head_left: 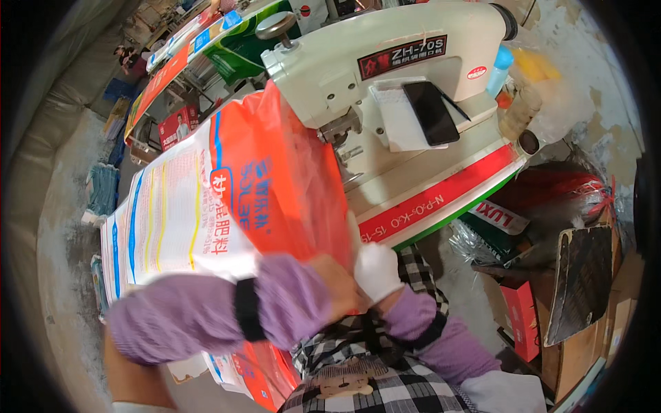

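Observation:
A large red and white printed plastic sack (275, 186) slants across the middle, its upper right edge close under the head of a cream industrial sewing machine (310, 82). My left hand (335, 283), its forearm in a purple sleeve, reaches across the sack to its lower right edge. Motion blurs that hand, and its fingers are hidden. Right beside it, against the same edge, is my right hand (377, 273) in a white glove. It looks closed and rounded; whatever lies in it is hidden.
A phone (431, 112) lies on white paper on the machine's bed, with a pen alongside. Behind are a blue-capped bottle (500, 72) and clear plastic. Cardboard and a red box (520, 320) stand at the right. More printed sacks (162, 82) lie on a frame at the far left.

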Demonstrator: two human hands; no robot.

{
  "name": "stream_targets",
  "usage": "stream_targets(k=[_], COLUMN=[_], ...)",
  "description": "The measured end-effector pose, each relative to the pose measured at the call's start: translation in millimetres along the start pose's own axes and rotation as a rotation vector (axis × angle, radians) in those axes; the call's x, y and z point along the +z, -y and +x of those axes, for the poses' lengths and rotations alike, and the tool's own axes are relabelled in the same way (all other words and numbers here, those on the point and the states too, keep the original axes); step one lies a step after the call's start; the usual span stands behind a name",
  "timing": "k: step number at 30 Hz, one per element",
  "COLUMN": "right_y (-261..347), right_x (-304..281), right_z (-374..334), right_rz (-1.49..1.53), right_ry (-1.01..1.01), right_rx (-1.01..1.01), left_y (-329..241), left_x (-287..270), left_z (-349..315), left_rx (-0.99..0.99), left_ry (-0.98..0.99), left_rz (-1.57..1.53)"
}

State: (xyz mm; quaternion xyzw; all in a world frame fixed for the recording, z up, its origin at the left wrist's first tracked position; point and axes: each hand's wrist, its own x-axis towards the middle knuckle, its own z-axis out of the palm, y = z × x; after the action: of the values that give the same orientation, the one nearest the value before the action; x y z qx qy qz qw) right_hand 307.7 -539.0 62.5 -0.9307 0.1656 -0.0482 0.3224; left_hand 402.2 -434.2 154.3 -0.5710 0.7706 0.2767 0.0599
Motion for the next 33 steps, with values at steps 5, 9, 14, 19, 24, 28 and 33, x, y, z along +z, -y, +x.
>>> stream_targets(k=[5, 9, 14, 19, 24, 28, 33], right_y=[-12.2, -27.1, -25.0, -48.7, -4.7, 25.8, 29.7], right_x=[-13.9, 30.9, 39.1, 30.3, -16.2, -72.0, -45.4], right_z=[44.0, 130.0, 133.4, 78.7, 45.6, 49.3, 21.2], right_rz=[-0.094, -0.329, -0.168, -0.207, 0.424, 0.163, 0.316], right_ry=[0.069, -0.056, -0.259, -0.125, -0.489, -0.163, -0.356], right_rx=[-0.027, 0.070, 0.129, -0.024, -0.414, -0.377, -0.617], left_y=[38.5, -36.9, -14.7, 190.3, 248.1, 156.3, 113.8], left_x=[-141.4, -39.3, -45.2, -125.6, -112.4, -136.7, -12.4], left_z=[-37.5, 10.6, 30.9, -186.4, -368.8, -357.0, -444.0], left_rx=[-0.358, -0.147, 0.140, -0.728, -1.272, -0.913, -1.218], left_ry=[0.532, 0.051, -0.890, -0.847, -0.870, -1.139, -1.104], left_rz=[0.391, 0.126, 0.016, 0.683, 0.925, 1.271, 1.020])
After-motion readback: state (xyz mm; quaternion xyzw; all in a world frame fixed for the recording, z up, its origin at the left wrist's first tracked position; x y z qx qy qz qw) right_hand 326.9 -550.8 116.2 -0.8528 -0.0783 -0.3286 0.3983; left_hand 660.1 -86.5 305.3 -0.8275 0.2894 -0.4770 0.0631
